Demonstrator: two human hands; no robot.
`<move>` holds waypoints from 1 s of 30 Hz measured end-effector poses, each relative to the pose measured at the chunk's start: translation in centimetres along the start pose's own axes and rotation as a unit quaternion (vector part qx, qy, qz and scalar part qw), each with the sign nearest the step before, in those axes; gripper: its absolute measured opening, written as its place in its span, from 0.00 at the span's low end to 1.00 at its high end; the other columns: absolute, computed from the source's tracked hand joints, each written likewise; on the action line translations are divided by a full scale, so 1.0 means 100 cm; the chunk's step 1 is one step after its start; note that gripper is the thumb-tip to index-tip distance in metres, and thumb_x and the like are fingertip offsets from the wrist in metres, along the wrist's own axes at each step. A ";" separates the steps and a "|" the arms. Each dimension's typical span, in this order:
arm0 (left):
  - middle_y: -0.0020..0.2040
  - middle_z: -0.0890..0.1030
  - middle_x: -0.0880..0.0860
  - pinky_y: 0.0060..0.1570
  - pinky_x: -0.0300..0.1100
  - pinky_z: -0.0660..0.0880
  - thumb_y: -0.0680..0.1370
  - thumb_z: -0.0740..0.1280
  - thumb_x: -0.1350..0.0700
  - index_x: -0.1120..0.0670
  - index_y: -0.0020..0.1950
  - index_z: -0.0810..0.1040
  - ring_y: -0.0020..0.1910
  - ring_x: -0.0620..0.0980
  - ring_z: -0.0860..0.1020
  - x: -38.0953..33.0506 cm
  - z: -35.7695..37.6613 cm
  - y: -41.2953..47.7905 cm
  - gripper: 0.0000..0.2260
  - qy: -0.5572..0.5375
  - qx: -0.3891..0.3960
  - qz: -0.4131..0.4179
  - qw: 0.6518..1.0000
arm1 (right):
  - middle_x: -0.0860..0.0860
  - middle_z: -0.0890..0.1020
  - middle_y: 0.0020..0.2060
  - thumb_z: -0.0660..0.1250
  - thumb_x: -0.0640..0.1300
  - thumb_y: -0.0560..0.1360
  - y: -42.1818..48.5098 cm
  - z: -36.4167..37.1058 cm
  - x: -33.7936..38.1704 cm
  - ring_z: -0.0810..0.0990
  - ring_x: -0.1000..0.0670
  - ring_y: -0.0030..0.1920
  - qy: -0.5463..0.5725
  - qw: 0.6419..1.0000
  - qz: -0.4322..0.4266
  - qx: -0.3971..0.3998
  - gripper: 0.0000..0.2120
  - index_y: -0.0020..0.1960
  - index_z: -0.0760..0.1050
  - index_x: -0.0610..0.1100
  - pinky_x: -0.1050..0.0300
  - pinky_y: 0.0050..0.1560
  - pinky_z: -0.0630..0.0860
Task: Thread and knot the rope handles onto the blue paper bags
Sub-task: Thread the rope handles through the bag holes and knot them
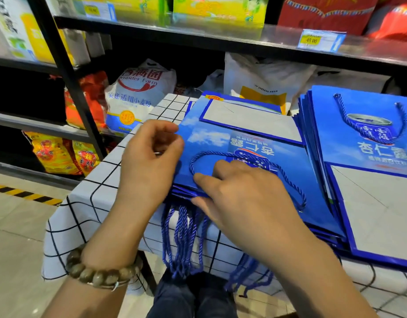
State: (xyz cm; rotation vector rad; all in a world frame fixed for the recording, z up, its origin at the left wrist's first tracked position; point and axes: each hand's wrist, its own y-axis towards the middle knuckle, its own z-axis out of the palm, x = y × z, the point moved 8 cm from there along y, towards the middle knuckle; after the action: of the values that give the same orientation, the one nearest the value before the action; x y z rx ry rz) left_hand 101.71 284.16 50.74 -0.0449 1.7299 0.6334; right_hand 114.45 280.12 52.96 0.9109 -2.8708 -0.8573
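Table (94, 193): checked cloth.
Blue bags (328, 228): flat stack at its near edge.
Right hand (241, 193): fingers straight, pressing top bag (296, 157).
Left hand (149, 157): fingers curled; I think they pinch that bag's left edge.
Rope handle (220, 153): looped on top bag, curving round right hand.

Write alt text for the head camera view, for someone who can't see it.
A person's left hand pinches the left edge of the top blue paper bag while the right hand rests on its near edge, by its rope handle. More rope handles hang off the checked tablecloth; a second bag stack lies to the right, with shop shelves behind.
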 end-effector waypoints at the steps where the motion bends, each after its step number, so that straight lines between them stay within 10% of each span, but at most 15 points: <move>1: 0.37 0.76 0.46 0.39 0.32 0.72 0.74 0.67 0.62 0.44 0.44 0.72 0.36 0.41 0.74 -0.003 -0.009 -0.003 0.11 -0.017 -0.038 0.017 0.999 | 0.54 0.76 0.28 0.61 0.57 0.69 0.003 -0.002 -0.003 0.77 0.49 0.30 -0.004 1.000 0.005 -0.001 0.12 0.39 0.80 0.52 0.62 0.28 0.56; 5: 0.35 0.74 0.50 0.34 0.31 0.72 0.72 0.62 0.60 0.49 0.43 0.71 0.34 0.46 0.75 -0.018 -0.011 -0.032 0.05 -0.123 -0.060 0.030 0.990 | 0.50 0.79 0.31 0.56 0.49 0.74 0.013 -0.032 -0.020 0.79 0.45 0.30 0.062 0.989 0.051 -0.122 0.16 0.42 0.81 0.47 0.62 0.25 0.64; 10: 0.54 0.79 0.44 0.55 0.45 0.74 0.73 0.63 0.49 0.47 0.58 0.73 0.55 0.42 0.76 -0.050 0.058 -0.055 0.14 -0.100 0.236 0.081 0.963 | 0.51 0.77 0.32 0.58 0.42 0.77 0.011 -0.086 -0.035 0.73 0.49 0.34 0.136 0.926 0.089 -0.342 0.13 0.48 0.80 0.39 0.60 0.35 0.64; 14: 0.73 0.62 0.45 0.71 0.43 0.57 0.74 0.58 0.46 0.41 0.70 0.57 0.72 0.39 0.58 -0.076 0.068 -0.040 0.25 0.001 0.226 0.174 0.958 | 0.49 0.76 0.35 0.57 0.38 0.78 -0.006 -0.099 -0.082 0.73 0.50 0.36 0.387 0.762 0.186 -0.485 0.08 0.43 0.74 0.40 0.56 0.40 0.73; 17: 0.75 0.58 0.48 0.73 0.40 0.50 0.73 0.56 0.42 0.42 0.71 0.56 0.74 0.44 0.56 -0.076 0.063 -0.020 0.26 0.124 0.176 0.227 0.950 | 0.38 0.80 0.51 0.60 0.34 0.74 -0.011 -0.052 -0.108 0.79 0.36 0.51 0.604 0.591 0.298 -0.444 0.14 0.59 0.70 0.37 0.34 0.48 0.77; 19: 0.75 0.60 0.48 0.73 0.46 0.51 0.71 0.54 0.39 0.44 0.71 0.62 0.74 0.48 0.56 -0.059 0.062 -0.005 0.28 0.175 0.190 0.206 0.944 | 0.42 0.79 0.57 0.60 0.31 0.74 -0.018 -0.018 -0.102 0.78 0.39 0.56 0.660 0.547 0.349 -0.378 0.21 0.64 0.65 0.44 0.40 0.42 0.80; 23: 0.75 0.60 0.47 0.73 0.51 0.52 0.70 0.50 0.35 0.41 0.70 0.64 0.74 0.47 0.55 -0.012 0.077 -0.002 0.30 0.288 0.290 0.145 0.901 | 0.48 0.79 0.52 0.59 0.26 0.73 -0.048 0.024 -0.092 0.81 0.55 0.44 0.661 0.552 0.426 -0.278 0.22 0.62 0.67 0.45 0.57 0.35 0.80; 26: 0.75 0.58 0.45 0.72 0.51 0.51 0.78 0.52 0.40 0.40 0.71 0.62 0.74 0.43 0.53 0.010 0.086 -0.008 0.21 0.349 0.351 0.106 0.862 | 0.48 0.72 0.55 0.62 0.29 0.73 -0.069 0.026 -0.100 0.77 0.56 0.49 0.615 0.577 0.464 -0.272 0.21 0.58 0.63 0.47 0.58 0.53 0.77; 30: 0.75 0.56 0.43 0.73 0.49 0.47 0.79 0.54 0.43 0.40 0.71 0.62 0.74 0.42 0.51 0.007 0.086 -0.009 0.20 0.372 0.374 0.099 0.843 | 0.54 0.61 0.73 0.69 0.40 0.68 -0.074 -0.018 -0.105 0.66 0.68 0.64 0.454 0.720 0.426 -0.307 0.36 0.72 0.58 0.52 0.78 0.57 0.64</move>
State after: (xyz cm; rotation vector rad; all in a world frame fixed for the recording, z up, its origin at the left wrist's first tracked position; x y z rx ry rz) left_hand 109.52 287.37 48.77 0.5062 2.6674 0.0105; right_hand 127.40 279.83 52.33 -0.1346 -1.6009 -0.7894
